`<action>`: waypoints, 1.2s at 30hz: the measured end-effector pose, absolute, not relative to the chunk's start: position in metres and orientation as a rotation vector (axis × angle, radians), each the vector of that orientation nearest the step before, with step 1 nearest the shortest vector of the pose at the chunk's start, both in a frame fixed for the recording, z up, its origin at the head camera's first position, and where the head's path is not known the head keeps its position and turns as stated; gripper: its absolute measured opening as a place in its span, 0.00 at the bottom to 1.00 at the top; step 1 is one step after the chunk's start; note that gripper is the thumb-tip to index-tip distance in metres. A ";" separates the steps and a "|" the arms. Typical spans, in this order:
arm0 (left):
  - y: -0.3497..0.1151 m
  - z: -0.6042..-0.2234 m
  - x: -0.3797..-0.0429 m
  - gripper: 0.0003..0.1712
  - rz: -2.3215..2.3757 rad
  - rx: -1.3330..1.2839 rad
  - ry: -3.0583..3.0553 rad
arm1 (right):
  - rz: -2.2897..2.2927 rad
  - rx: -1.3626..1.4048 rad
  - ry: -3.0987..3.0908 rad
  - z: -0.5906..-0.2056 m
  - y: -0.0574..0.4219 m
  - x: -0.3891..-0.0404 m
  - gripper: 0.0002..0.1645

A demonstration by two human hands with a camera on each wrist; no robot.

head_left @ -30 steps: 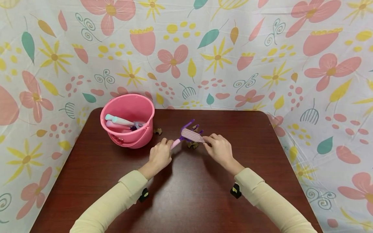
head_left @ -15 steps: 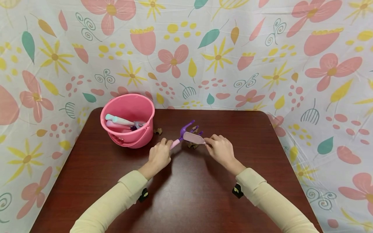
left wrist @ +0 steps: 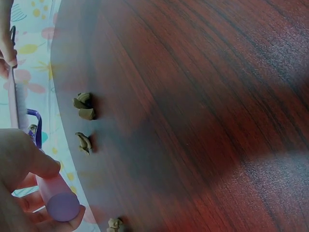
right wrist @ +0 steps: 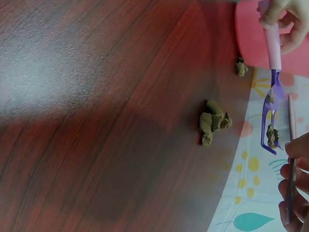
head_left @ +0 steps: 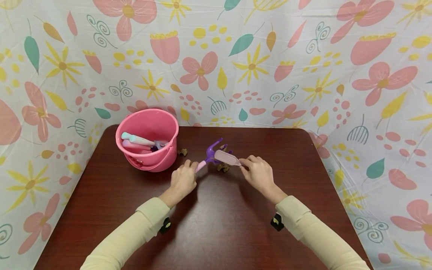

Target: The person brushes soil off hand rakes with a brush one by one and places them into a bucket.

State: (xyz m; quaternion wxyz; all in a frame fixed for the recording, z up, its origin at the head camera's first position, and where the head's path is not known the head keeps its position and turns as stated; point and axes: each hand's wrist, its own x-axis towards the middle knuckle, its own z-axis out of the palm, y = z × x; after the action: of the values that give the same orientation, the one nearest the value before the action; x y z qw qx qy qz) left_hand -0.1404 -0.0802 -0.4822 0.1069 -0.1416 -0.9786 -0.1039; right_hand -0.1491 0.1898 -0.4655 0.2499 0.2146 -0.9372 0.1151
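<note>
closest in, the left hand (head_left: pixel 183 181) grips the pink handle of a purple toy rake (head_left: pixel 210 155), held just above the table (head_left: pixel 216 225); the right hand (head_left: pixel 258 174) pinches a pink brush (head_left: pixel 227 158) against its tines. brushing hard could flick clay bits (right wrist: pixel 213 122) off the table's edge. beyond, the pink bucket (head_left: pixel 147 138) hides most of its tools.

The bucket (head_left: pixel 147 139) wall hides its tools' (head_left: pixel 140 142) lower ends.

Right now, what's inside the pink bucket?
The pink bucket holds two toy tool handles, one mint-tipped, one pink, and a purple piece. Their working ends and the bucket's bottom are hidden.
</note>
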 end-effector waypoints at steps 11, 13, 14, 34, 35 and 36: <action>-0.075 -0.477 -0.137 0.22 -0.305 -0.470 -2.859 | 0.333 0.586 -2.579 -0.463 0.178 -0.152 0.13; -0.074 -0.476 -0.138 0.22 -0.295 -0.471 -2.851 | 0.326 0.605 -2.581 -0.463 0.177 -0.153 0.13; -0.074 -0.476 -0.138 0.22 -0.291 -0.468 -2.851 | 0.322 0.619 -2.579 -0.463 0.177 -0.153 0.13; -0.082 -0.483 -0.142 0.20 -0.302 -0.422 -2.890 | 0.319 0.676 -2.637 -0.461 0.193 -0.155 0.12; -0.082 -0.484 -0.142 0.20 -0.305 -0.421 -2.892 | 0.328 0.667 -2.628 -0.461 0.193 -0.155 0.12; -0.081 -0.484 -0.141 0.20 -0.306 -0.420 -2.894 | 0.337 0.655 -2.620 -0.461 0.193 -0.155 0.12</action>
State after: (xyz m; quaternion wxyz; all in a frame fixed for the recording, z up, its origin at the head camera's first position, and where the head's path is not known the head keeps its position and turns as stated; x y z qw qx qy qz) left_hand -0.1414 -0.0814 -0.4835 0.1004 -0.1420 -0.9793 -0.1035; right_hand -0.1553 0.1932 -0.4606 0.2086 0.2354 -0.9415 0.1212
